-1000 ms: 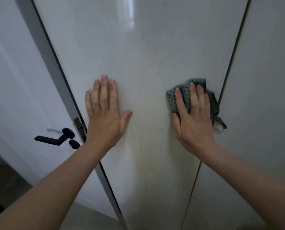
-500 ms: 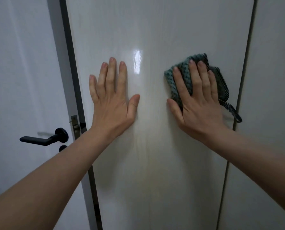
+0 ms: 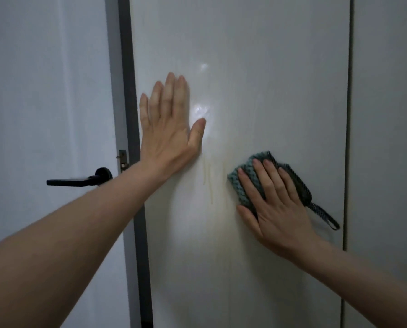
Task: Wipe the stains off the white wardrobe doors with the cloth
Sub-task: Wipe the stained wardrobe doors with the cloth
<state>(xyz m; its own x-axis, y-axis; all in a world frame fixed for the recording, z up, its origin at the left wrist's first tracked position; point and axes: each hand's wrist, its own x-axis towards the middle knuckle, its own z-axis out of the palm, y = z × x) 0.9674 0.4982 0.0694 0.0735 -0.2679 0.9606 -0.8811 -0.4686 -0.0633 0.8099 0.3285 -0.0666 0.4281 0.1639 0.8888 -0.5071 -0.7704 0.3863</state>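
Observation:
A glossy white wardrobe door (image 3: 257, 67) fills the middle of the view. Faint yellowish drip streaks (image 3: 209, 183) run down it between my hands. My left hand (image 3: 169, 129) lies flat on the door near its left edge, fingers straight and pointing up. My right hand (image 3: 273, 204) presses a folded teal knitted cloth (image 3: 242, 183) flat against the door, lower and to the right of the streaks. The cloth's dark hanging loop (image 3: 325, 216) dangles at its right. A second wardrobe door (image 3: 387, 138) stands beyond a thin vertical gap on the right.
A white room door (image 3: 50, 91) with a black lever handle (image 3: 79, 181) stands at the left, past a grey frame strip (image 3: 126, 91). A metal latch plate (image 3: 123, 159) sits on that frame beside my left wrist.
My right hand has slid the cloth down the door, from level with my left hand to well below it. The view has tilted up. My left hand stays pressed in place.

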